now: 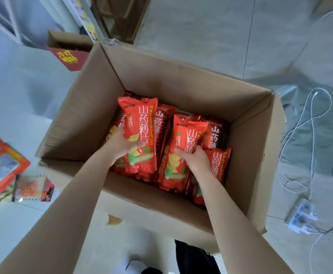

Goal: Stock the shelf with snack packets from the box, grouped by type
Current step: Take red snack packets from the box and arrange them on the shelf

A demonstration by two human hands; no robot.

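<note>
Gripping two packets (140,123) in one box (181,76): left hand (122,149), right hand (195,161).

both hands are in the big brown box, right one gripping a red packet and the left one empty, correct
Not quite. The left hand is not empty: it grips the raised red packet. The head view shows this; both hands are in the big brown box, and the right hand grips a second red packet.

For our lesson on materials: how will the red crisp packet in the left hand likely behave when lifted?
Probably light: the left hand holds the red crisp packet alone. Likely slippery, its film looks glossy. Possibly fragile inside: the print shows thin crisps, squeezing may crush them.
</note>
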